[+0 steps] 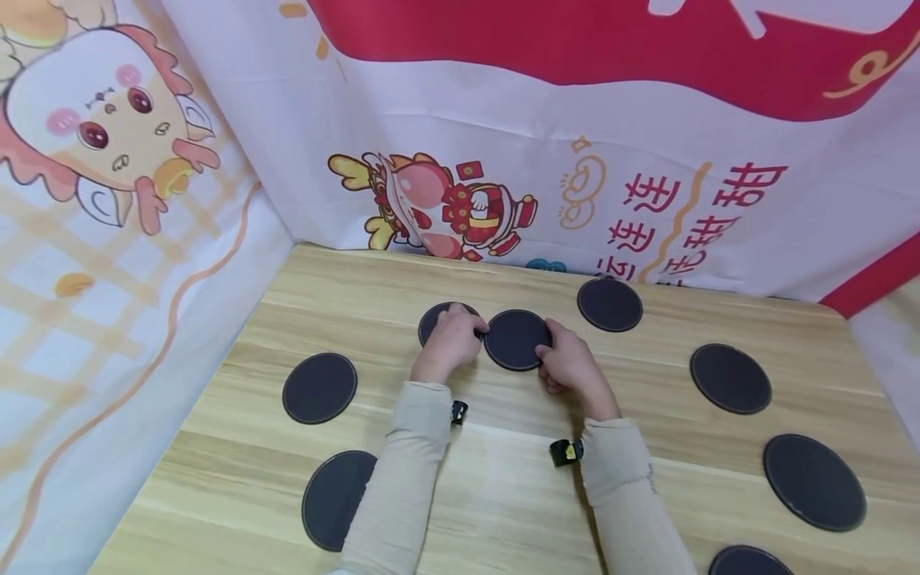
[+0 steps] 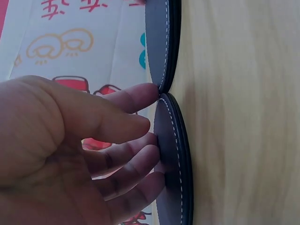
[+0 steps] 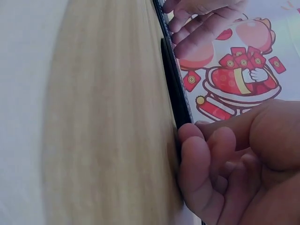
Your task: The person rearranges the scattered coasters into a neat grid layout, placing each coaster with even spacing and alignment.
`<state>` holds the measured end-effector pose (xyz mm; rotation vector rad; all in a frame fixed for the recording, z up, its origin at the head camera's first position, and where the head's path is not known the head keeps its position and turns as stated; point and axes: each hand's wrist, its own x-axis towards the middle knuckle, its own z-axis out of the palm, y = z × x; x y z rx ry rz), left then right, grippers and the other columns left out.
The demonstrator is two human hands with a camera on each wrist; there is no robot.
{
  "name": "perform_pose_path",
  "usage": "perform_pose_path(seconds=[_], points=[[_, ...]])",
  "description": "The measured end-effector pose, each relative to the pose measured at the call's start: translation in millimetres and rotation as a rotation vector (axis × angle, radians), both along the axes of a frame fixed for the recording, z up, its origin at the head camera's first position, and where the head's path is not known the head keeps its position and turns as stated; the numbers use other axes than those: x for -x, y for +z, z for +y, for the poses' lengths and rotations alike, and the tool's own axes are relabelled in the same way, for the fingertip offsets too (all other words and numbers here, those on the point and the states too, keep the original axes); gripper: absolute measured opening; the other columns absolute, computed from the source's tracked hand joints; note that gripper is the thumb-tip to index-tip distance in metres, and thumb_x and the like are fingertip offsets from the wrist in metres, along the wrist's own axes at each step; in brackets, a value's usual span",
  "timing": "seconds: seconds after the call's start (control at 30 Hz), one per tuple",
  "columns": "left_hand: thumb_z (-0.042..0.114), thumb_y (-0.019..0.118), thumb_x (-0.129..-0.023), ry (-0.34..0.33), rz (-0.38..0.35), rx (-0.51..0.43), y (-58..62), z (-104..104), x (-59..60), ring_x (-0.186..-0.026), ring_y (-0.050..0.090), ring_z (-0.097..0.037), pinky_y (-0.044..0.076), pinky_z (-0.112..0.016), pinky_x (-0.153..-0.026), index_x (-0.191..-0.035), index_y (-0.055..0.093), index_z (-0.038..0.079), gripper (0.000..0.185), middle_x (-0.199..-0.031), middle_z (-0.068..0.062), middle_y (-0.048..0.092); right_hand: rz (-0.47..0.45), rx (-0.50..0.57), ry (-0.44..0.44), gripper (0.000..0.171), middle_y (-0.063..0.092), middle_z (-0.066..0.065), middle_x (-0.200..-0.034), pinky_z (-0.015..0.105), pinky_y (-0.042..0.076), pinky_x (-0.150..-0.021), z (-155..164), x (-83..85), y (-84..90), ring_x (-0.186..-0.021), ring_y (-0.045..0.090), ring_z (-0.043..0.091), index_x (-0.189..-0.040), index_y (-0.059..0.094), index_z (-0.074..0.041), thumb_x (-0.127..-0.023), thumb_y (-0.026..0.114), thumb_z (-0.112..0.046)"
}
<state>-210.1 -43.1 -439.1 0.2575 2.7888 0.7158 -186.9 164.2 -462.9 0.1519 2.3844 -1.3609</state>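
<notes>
Several black round coasters with stitched rims lie on a wooden table (image 1: 503, 495). My left hand (image 1: 449, 339) lies over one coaster (image 1: 434, 317) at the middle back, its relaxed fingers (image 2: 136, 159) resting on the coaster's face (image 2: 176, 164). The index fingertip reaches the spot where this coaster meets the middle coaster (image 1: 516, 339) (image 2: 164, 42). My right hand (image 1: 568, 363) (image 3: 225, 159) is at the middle coaster's right near edge (image 3: 177, 101), its curled fingers against the rim. The left hand's fingers (image 3: 201, 18) show at the top of the right wrist view.
More coasters ring the table: back right (image 1: 609, 303), right (image 1: 730, 378), (image 1: 814, 481), (image 1: 747, 561), left (image 1: 319, 387) and near left (image 1: 334, 499). Cartoon banner walls (image 1: 503, 184) close the back and left (image 1: 108, 239). Small black cameras sit on both wrists.
</notes>
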Motion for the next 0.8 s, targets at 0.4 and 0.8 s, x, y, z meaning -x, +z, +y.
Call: perform_pose_path(seconds=[0.4, 0.8], points=[[0.001, 0.056, -0.092, 0.013, -0.021, -0.019, -0.5, -0.8, -0.4, -0.115, 0.045, -0.033, 0.042, -0.042, -0.101, -0.118, 0.076, 0.016, 0.037, -0.132, -0.015, 0.050, -0.055, 0.224, -0.009, 0.058, 0.065, 0.017, -0.075, 0.035, 0.056, -0.051, 26.6, -1.1, -1.3, -0.046, 0.052, 0.015, -0.159, 0.023, -0.001, -0.102, 0.036, 0.003], [0.003, 0.048, -0.097, -0.022, -0.057, -0.049, 5.0, 1.1, -3.0, -0.118, 0.042, -0.033, 0.042, -0.043, -0.099, -0.125, 0.072, 0.016, 0.039, -0.132, -0.016, 0.048, -0.050, 0.282, -0.009, 0.058, 0.063, 0.018, -0.079, 0.038, 0.059, -0.059, 19.8, 0.2, 2.7, -0.053, 0.060, 0.017, -0.157, 0.021, 0.005, -0.101, 0.035, 0.005]])
